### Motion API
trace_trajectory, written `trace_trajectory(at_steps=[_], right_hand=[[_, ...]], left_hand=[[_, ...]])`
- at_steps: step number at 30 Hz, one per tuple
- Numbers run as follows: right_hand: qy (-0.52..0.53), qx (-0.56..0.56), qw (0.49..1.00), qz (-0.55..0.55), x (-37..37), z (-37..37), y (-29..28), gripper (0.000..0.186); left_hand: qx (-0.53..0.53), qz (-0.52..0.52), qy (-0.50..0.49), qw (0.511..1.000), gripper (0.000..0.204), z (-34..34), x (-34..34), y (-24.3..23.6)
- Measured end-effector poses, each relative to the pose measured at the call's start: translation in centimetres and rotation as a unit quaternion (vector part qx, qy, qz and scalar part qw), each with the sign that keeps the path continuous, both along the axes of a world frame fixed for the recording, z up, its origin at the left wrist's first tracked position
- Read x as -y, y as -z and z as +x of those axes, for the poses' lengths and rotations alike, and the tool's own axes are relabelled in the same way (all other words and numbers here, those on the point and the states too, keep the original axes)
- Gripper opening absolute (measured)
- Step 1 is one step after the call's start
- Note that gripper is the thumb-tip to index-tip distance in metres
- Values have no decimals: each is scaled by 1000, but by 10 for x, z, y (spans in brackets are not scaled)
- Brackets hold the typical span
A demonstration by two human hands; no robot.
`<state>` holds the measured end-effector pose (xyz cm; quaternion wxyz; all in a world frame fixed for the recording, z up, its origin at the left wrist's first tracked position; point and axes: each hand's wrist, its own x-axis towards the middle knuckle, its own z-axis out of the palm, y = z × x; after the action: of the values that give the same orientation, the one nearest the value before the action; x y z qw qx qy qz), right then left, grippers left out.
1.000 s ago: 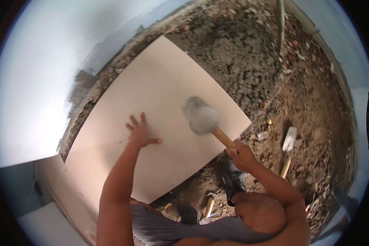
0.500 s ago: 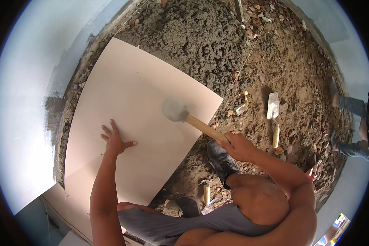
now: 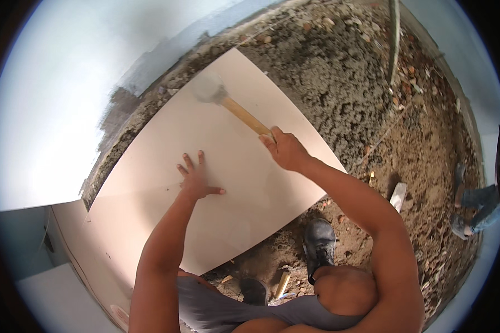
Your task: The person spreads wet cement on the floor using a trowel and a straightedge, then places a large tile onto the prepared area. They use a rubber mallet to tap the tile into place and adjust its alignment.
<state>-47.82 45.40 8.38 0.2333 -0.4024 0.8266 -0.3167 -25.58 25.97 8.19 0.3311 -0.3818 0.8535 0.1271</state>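
Note:
A large pale square tile (image 3: 244, 205) lies over the mortar and dirt below me. My left hand (image 3: 193, 178) rests on its surface with fingers spread and thumb out. My right hand (image 3: 280, 145) grips the wooden handle of a mallet (image 3: 208, 87), whose grey head is blurred near the tile's upper left part, above my left hand. My right forearm reaches across the tile's right edge.
Wet grey mortar (image 3: 333, 83) borders the tile at upper right, with dirt and rubble (image 3: 416, 139) beyond. A partly hidden trowel (image 3: 398, 194) lies beside my right arm. A pale wall (image 3: 50, 111) is at left. Another person's legs (image 3: 475, 200) stand at far right.
My right hand and the mallet have moved up and leftward across the tile, toward its upper corner. My left hand stays spread on the tile. The view has swung about as well.

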Motion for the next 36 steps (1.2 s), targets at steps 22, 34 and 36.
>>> trace_trajectory(at_steps=[22, 34, 36], right_hand=[[-194, 184, 937, -223, 146, 107, -108, 39], [-214, 169, 961, -43, 122, 156, -78, 36], [-216, 164, 957, -102, 116, 156, -70, 35]], left_hand=[[-193, -54, -101, 974, 139, 76, -68, 22], [-393, -114, -143, 901, 119, 101, -104, 56], [-409, -145, -154, 888, 113, 101, -114, 67]])
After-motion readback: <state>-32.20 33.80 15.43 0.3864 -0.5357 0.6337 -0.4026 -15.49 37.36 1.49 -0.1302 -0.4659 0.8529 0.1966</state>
